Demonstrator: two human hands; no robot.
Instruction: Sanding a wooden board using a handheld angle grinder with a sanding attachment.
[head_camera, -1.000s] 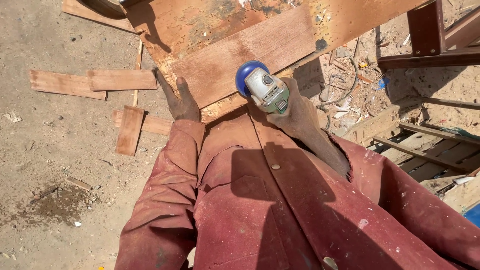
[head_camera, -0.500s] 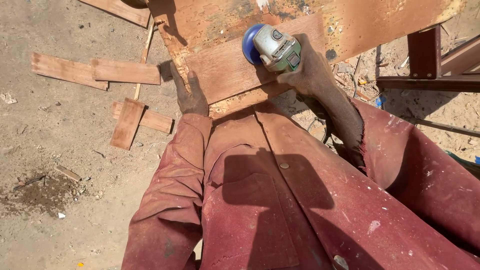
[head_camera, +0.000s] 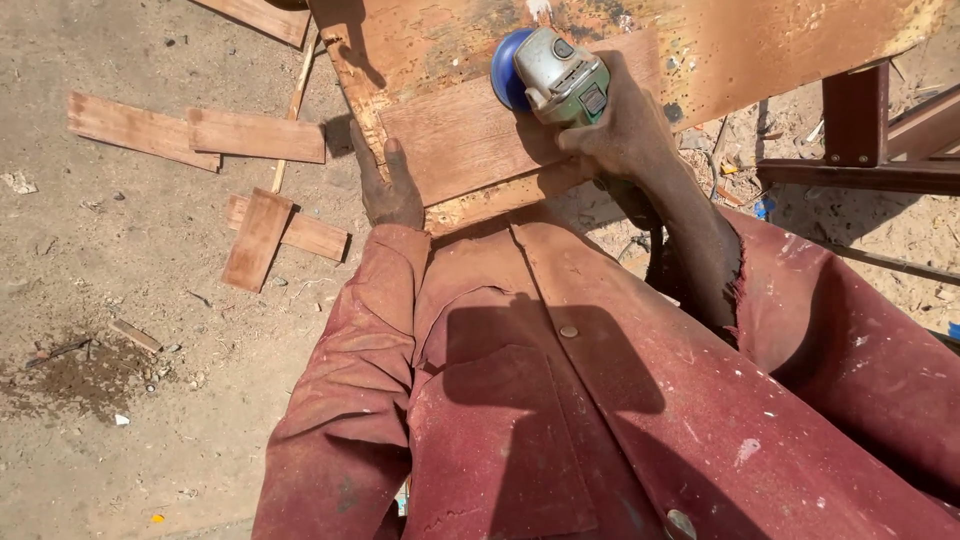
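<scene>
My right hand grips a grey and green angle grinder with a blue disc guard, its head resting over the upper edge of a reddish wooden board. That board lies on a larger worn plywood sheet. My left hand presses flat on the board's left end, fingers pointing up along its edge. Both arms wear dusty red sleeves.
Several short wood offcuts lie on the sandy ground at left, with a crossed pair nearer me. Dark metal frame bars stand at the right. A dark stain marks the sand at lower left.
My right hand carried the grinder up and slightly right, from the board's near edge onto its far edge. My left hand stayed on the board's left end.
</scene>
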